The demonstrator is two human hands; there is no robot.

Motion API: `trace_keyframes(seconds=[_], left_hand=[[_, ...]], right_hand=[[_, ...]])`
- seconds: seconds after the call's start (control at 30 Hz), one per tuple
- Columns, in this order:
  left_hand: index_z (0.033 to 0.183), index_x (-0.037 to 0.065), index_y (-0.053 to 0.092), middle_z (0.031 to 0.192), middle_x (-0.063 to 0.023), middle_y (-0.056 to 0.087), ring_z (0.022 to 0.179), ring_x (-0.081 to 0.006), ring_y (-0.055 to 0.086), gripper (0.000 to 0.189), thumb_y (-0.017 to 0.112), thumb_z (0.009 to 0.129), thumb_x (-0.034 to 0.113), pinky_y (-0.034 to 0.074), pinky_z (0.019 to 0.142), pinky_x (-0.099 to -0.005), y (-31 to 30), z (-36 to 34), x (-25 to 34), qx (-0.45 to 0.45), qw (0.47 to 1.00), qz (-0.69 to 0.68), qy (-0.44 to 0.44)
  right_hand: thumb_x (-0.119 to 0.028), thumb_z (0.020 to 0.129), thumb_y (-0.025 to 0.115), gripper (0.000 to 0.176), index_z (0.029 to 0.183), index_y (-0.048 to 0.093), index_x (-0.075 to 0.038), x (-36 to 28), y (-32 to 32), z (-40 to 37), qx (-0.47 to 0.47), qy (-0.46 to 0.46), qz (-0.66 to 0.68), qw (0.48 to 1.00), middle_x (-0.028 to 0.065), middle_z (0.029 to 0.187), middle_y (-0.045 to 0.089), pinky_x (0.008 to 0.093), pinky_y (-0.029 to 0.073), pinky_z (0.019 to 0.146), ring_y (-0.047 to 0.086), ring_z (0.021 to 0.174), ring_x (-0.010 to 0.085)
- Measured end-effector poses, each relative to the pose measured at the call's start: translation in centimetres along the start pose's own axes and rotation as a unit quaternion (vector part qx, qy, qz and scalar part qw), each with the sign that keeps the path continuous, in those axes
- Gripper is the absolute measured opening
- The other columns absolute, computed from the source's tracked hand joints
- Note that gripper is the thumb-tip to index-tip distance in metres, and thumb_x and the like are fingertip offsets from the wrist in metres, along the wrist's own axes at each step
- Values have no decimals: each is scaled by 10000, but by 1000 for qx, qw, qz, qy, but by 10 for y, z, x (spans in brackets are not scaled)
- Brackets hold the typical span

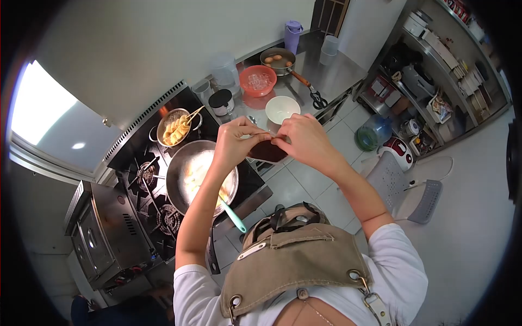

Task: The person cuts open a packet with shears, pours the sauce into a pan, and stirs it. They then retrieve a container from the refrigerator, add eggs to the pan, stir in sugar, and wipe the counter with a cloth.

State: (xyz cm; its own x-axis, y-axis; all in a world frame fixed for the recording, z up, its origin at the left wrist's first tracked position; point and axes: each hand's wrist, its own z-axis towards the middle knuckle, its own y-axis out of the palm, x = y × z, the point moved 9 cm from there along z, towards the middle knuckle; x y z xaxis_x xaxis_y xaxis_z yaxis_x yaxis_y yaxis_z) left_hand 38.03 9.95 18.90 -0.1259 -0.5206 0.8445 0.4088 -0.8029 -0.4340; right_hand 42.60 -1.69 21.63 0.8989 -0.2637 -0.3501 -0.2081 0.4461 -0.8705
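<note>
Head view: flat maroon packet (267, 152) in both hands (237, 141) (304, 138)

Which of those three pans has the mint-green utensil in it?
The big wide pan on the stove: the mint-green handle leans out over its rim. The smaller stove pan holds yellow food and sticks; the counter pan, eggs.

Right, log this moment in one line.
left hand: pinches top edge of flat dark-red pouch | right hand: same edge | round white bowl: beyond hands | mint-green-handled utensil: in round metal pan
</note>
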Motion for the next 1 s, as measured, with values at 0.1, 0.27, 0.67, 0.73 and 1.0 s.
trace_keyframes(seconds=[0.1,0.27,0.67,0.73,1.0], left_hand=[[831,72,729,668,-4,564,579,-66,528,136,746,696,66,431,503,-211,-3,6,11,-2,999,-29,-25],[822,56,725,666,-10,565,592,-70,525,142,752,682,61,424,523,-209,3,8,-1,-11,996,-75,-39],[797,18,698,744,-47,596,656,-128,583,120,741,692,59,474,616,-253,-6,7,7,-8,998,22,59],[792,36,685,833,-65,609,741,-194,597,161,750,660,101,478,680,-295,0,9,16,-26,995,50,77],[740,140,727,757,46,657,756,-145,530,97,710,678,212,380,703,-281,33,13,41,-59,956,219,187]], right_hand=[[-229,770,622,189,724,676,-54,2,-6,-1,-17,4,-39,999,62,708,611,358,385,742,558,767,220],[-234,783,619,168,738,688,-87,6,-13,-10,-17,-14,-42,999,29,733,619,337,379,779,550,789,192],[-140,746,646,66,780,683,-96,24,-12,-15,1,-73,-61,995,23,736,587,321,385,798,549,802,200],[-129,739,645,46,752,682,-105,27,-13,-11,-1,-76,-84,994,10,718,578,321,381,803,545,793,184],[-159,734,625,77,738,687,-113,28,-20,-9,19,-105,-58,993,8,714,582,329,375,821,543,785,174]])
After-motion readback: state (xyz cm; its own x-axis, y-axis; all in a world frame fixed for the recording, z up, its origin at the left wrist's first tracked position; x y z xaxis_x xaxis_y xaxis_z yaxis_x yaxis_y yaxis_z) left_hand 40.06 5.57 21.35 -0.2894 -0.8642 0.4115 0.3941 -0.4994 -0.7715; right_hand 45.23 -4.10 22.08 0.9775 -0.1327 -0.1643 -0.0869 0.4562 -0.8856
